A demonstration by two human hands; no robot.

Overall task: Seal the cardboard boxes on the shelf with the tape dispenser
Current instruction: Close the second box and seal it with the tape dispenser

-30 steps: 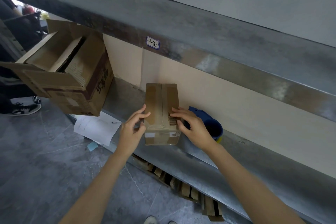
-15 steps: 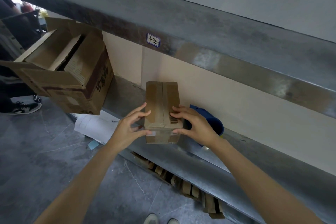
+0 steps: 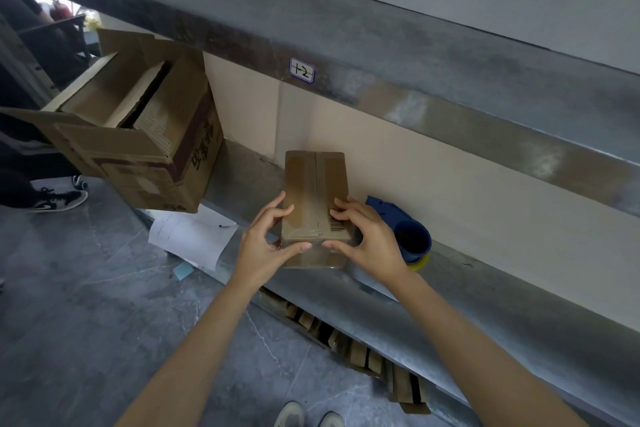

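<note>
From the head view, the left hand [image 3: 263, 246] and right hand [image 3: 367, 239] each clamp the near end of the small box [image 3: 313, 198] at the shelf's [image 3: 485, 291] front edge, fingers on top and thumbs on its front face. Tape runs along its seam, so it looks sealed. The large box [image 3: 138, 139] at the shelf's left end gapes open, unsealed. The tape dispenser [image 3: 410, 236] lies unheld just right, partly behind the right hand. A paper sheet [image 3: 190, 236] lies below the large box.

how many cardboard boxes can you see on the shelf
2. A small taped box sits on the shelf, gripped by the left hand and right hand. A large open box stands at the shelf's left end. More may lie out of frame.
</note>
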